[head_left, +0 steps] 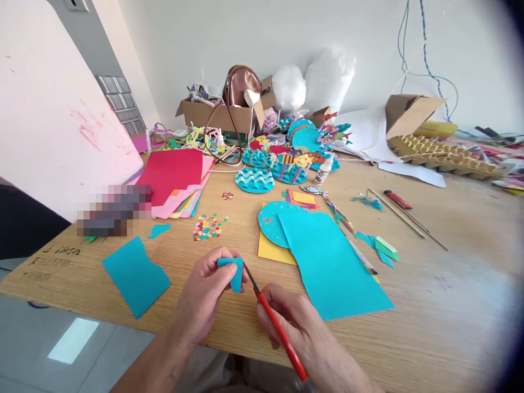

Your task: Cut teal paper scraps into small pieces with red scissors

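Note:
My left hand (pixel 210 284) pinches a small blue paper piece (pixel 236 277) between thumb and fingers, near the table's front edge. In my right hand (pixel 292 322) are red-handled scissors (pixel 282 333), their dark tips touching or very close to the right edge of that piece. A large blue sheet (pixel 339 262) with a wavy edge lies to the right, partly over a round blue piece (pixel 272 221) and a yellow sheet (pixel 270 252). Left of my hands lies another blue sheet (pixel 133 275), with a small blue scrap (pixel 159 231) beyond it.
Colored dots (pixel 208 228) lie beyond my left hand. Stacked colored paper (pixel 172 174) is at the back left, near decorated blue discs (pixel 254 180) and a glue bottle (pixel 323 169). Sticks (pixel 399 214) and a red cutter (pixel 397 199) lie right; a cardboard box (pixel 221 114) stands behind.

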Action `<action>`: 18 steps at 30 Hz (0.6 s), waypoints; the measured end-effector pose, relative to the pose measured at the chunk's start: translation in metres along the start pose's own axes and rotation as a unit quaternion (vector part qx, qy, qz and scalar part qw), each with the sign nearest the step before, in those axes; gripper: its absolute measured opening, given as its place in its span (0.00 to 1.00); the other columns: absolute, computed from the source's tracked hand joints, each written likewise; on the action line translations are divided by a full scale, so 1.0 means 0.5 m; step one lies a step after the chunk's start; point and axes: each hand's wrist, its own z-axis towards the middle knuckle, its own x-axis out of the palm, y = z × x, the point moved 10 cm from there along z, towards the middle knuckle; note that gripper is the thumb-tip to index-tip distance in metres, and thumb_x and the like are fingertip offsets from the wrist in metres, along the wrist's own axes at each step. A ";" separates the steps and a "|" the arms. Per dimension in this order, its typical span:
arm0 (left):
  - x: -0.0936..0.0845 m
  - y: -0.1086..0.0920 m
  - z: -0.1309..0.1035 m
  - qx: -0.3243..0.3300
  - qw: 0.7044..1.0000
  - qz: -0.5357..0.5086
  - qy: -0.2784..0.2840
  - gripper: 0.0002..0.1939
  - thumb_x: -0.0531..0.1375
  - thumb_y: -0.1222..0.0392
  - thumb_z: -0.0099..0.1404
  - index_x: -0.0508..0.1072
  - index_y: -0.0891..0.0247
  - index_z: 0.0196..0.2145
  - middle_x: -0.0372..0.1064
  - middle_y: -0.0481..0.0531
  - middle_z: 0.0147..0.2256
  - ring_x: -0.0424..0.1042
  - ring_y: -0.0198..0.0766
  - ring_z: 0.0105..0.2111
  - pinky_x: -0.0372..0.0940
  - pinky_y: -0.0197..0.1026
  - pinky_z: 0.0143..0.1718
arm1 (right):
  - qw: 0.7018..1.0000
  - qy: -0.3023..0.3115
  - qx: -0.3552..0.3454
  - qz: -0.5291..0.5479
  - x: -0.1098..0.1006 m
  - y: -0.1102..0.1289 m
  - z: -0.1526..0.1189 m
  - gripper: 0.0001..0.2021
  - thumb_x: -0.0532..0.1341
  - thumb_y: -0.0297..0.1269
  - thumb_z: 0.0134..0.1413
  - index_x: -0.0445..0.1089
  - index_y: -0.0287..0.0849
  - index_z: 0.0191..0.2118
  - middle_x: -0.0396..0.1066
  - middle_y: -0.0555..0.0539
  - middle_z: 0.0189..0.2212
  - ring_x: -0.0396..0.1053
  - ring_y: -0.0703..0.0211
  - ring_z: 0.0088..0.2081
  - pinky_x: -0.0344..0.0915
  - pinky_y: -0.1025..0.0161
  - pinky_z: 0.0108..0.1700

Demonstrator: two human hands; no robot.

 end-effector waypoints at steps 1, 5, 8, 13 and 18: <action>0.000 0.001 0.000 -0.004 1.000 -0.001 -0.002 0.08 0.59 0.58 0.52 0.65 0.61 0.20 0.68 0.49 0.25 0.65 0.36 0.26 0.59 0.37 0.26 | 1.000 0.000 0.001 0.006 0.000 0.001 0.001 0.17 0.50 0.45 0.58 0.56 0.44 0.21 0.58 0.54 0.17 0.56 0.64 0.22 0.49 0.67 0.23; 0.004 0.007 -0.002 -0.018 1.000 -0.011 -0.002 0.08 0.59 0.57 0.51 0.66 0.61 0.20 0.68 0.48 0.23 0.65 0.35 0.23 0.59 0.37 0.25 | 1.000 0.001 0.006 0.017 0.001 0.001 0.003 0.17 0.51 0.45 0.57 0.55 0.44 0.20 0.58 0.54 0.16 0.56 0.64 0.22 0.49 0.67 0.23; 0.011 0.008 -0.003 -0.016 0.999 -0.033 0.012 0.07 0.59 0.58 0.52 0.66 0.61 0.20 0.67 0.47 0.22 0.63 0.33 0.22 0.58 0.35 0.24 | 1.000 0.001 0.004 0.019 0.004 -0.002 0.003 0.17 0.51 0.45 0.57 0.56 0.44 0.21 0.58 0.54 0.16 0.56 0.64 0.22 0.49 0.67 0.23; 0.017 0.012 -0.001 -0.016 0.998 -0.060 0.025 0.08 0.60 0.60 0.53 0.66 0.62 0.19 0.67 0.46 0.21 0.62 0.31 0.21 0.58 0.34 0.23 | 0.999 0.007 0.009 0.034 0.009 -0.010 0.004 0.16 0.52 0.44 0.56 0.57 0.43 0.21 0.57 0.55 0.17 0.56 0.65 0.21 0.48 0.67 0.23; 0.020 0.013 -0.004 -0.022 0.997 -0.069 0.024 0.07 0.60 0.60 0.52 0.67 0.62 0.20 0.66 0.46 0.21 0.62 0.31 0.21 0.58 0.34 0.23 | 0.999 0.007 0.006 0.038 0.010 -0.014 0.006 0.17 0.51 0.45 0.58 0.57 0.43 0.22 0.57 0.55 0.17 0.55 0.65 0.21 0.47 0.67 0.22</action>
